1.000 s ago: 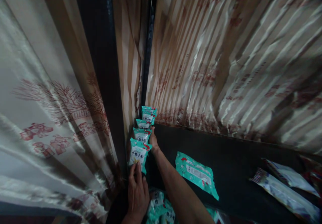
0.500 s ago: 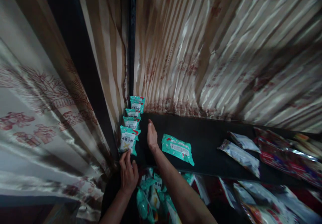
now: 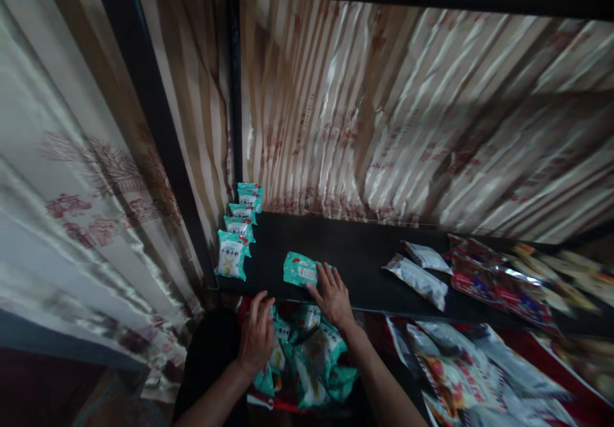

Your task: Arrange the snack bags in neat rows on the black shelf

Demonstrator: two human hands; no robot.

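Observation:
Flat on the black shelf (image 3: 364,267) lies a teal snack packet (image 3: 298,270). My right hand (image 3: 334,299) reaches over its right end, fingers spread and covering that part, so firm contact is hard to judge. My left hand (image 3: 258,334) is loosely curled with fingers apart, holding nothing visible, above an open red-edged bag at the shelf's front. Several similar teal packets (image 3: 319,350) fill that bag. At the shelf's left end, a row of upright teal packets (image 3: 231,256) runs back to the corner, printed fronts facing me.
White packets (image 3: 418,280) and dark red packets (image 3: 499,280) lie on the shelf's right part. Below, another bag holds white snack packets (image 3: 460,369). A black post (image 3: 158,107) and patterned curtains (image 3: 326,114) bound the left side and back.
My right hand has left the space beside the row and moved right onto the lying packet. My left hand has drawn back from the front upright packet. The view has shifted.

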